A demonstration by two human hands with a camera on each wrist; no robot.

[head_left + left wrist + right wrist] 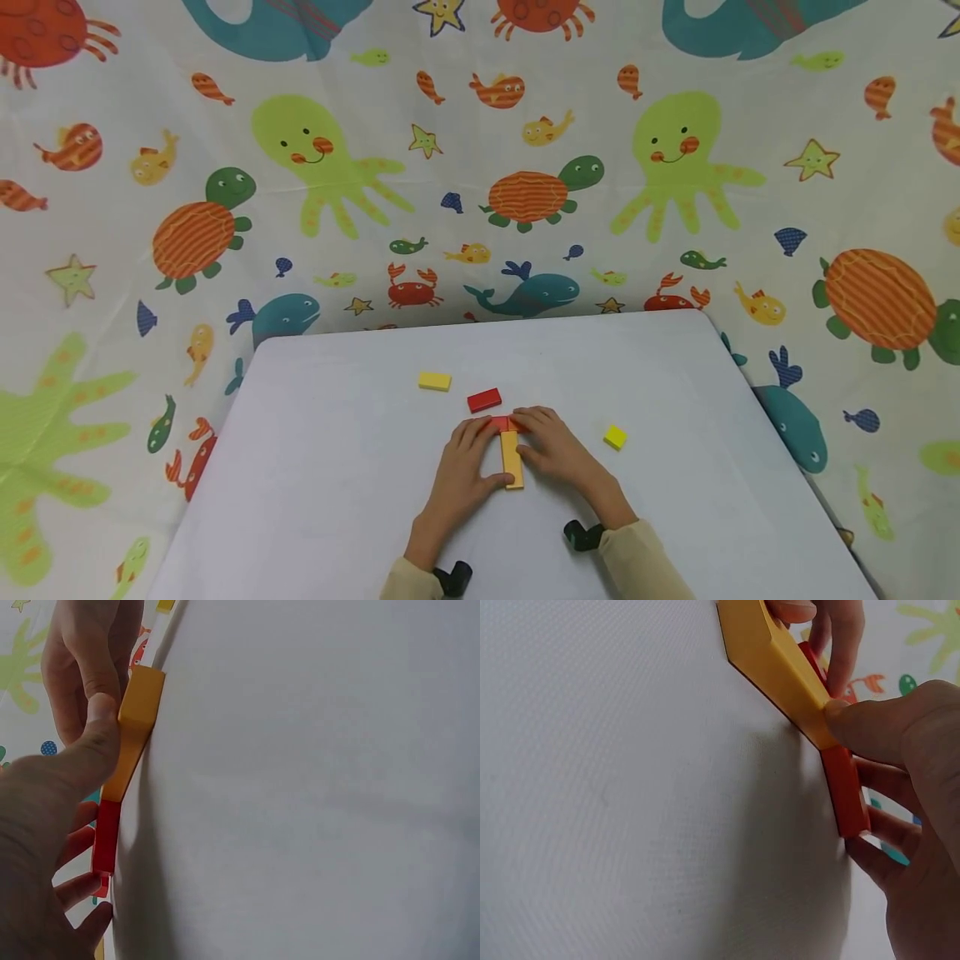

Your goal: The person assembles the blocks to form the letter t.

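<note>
On the white table a long orange-yellow block (512,460) lies pointing toward me, its far end against two red blocks laid side by side, a left one (498,423) and a right one (514,424). My left hand (463,468) holds its thumb on the near end of the yellow block (139,712), while its fingers curl about the left red block (107,836). From the other side, my right hand (561,448) presses its thumb to the yellow block (780,671) near the joint. Its fingers bend behind the right red block (844,791).
Beyond the hands lies another red block (483,400), with a flat yellow block (434,381) farther back to the left. A small yellow block (615,437) sits right of my right hand. Behind the white table (337,467) hangs a sea-animal cloth (450,108).
</note>
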